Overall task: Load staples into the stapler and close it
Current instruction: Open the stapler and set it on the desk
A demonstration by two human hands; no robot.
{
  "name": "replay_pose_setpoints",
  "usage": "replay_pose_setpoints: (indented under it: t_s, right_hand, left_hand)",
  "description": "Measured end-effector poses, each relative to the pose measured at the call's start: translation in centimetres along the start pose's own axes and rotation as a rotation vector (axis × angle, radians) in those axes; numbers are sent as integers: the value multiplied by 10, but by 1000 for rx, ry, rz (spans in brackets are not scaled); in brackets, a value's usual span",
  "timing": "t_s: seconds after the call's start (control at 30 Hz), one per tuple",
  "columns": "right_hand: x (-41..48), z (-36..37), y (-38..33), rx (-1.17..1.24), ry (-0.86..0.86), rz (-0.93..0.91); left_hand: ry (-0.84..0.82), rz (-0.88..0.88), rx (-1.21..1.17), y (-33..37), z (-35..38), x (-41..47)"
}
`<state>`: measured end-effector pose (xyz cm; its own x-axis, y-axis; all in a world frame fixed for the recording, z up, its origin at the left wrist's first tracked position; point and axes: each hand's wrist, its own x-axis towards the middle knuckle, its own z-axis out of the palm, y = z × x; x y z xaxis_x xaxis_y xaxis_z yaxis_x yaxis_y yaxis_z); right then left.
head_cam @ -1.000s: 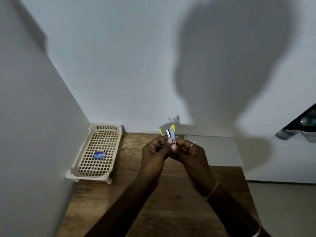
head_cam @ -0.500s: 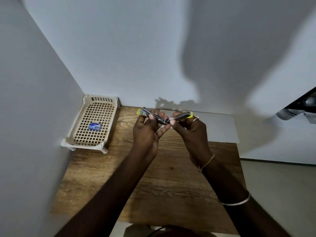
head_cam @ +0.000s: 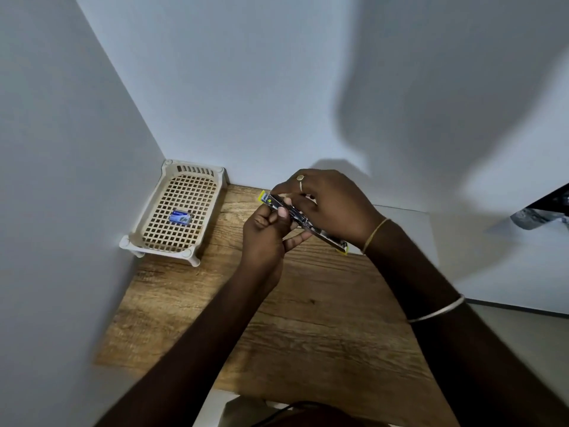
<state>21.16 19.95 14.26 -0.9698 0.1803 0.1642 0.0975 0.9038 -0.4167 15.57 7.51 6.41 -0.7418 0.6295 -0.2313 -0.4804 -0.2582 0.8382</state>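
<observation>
Left hand (head_cam: pixel 264 238) pinches the open stapler (head_cam: pixel 326 237); right hand (head_cam: pixel 332 208) curls round it. Seems light, stiff, slick: grip its sides.

Left grip (head_cam: pixel 264 234) and right grip (head_cam: pixel 331 204), curled, touching.

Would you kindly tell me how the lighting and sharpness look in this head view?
Head view: a broad soft shadow darkens the right of the back wall; the stapler, held by left hand and right hand, looks fairly sharp; the lower edge is dim, blurred.
</observation>
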Motion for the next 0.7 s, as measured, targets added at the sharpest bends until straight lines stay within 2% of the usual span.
replay_pose_setpoints:
  t_s: [0.17,0.37,0.7]
  right_hand:
    - [3,5,-1,-129,9,-36]
    - [10,8,-4,-102,6,-58]
    - [10,11,7,-2,-204,-78]
  left_hand:
    - [6,-9,-2,4,-9,0]
    - [2,-24,19,6,-12,2]
    - [28,-64,54,10,-15,5]
